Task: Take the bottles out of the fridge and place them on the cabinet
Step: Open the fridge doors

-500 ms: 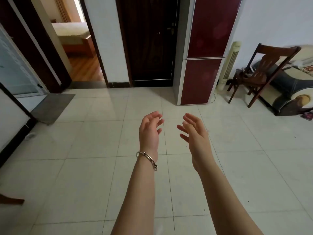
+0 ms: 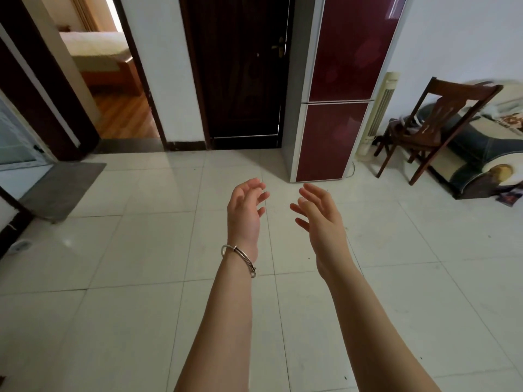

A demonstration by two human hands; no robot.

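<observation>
A tall fridge [image 2: 336, 89] with two dark red doors, both closed, stands against the far wall right of centre. No bottles and no cabinet are in view. My left hand [image 2: 244, 213], with a silver bangle on its wrist, and my right hand [image 2: 319, 219] are stretched out over the tiled floor, palms facing each other, fingers apart and holding nothing. Both hands are well short of the fridge.
A dark wooden door [image 2: 240, 69] is left of the fridge, an open doorway to a bedroom [image 2: 104, 75] further left. A white tower fan [image 2: 379, 111], a wooden chair [image 2: 435, 123] and a sofa [image 2: 486, 148] stand on the right. A grey mat [image 2: 65, 188] lies at left.
The fridge and door look slightly larger and nearer. Both hands keep almost the same pose, fingers apart.
</observation>
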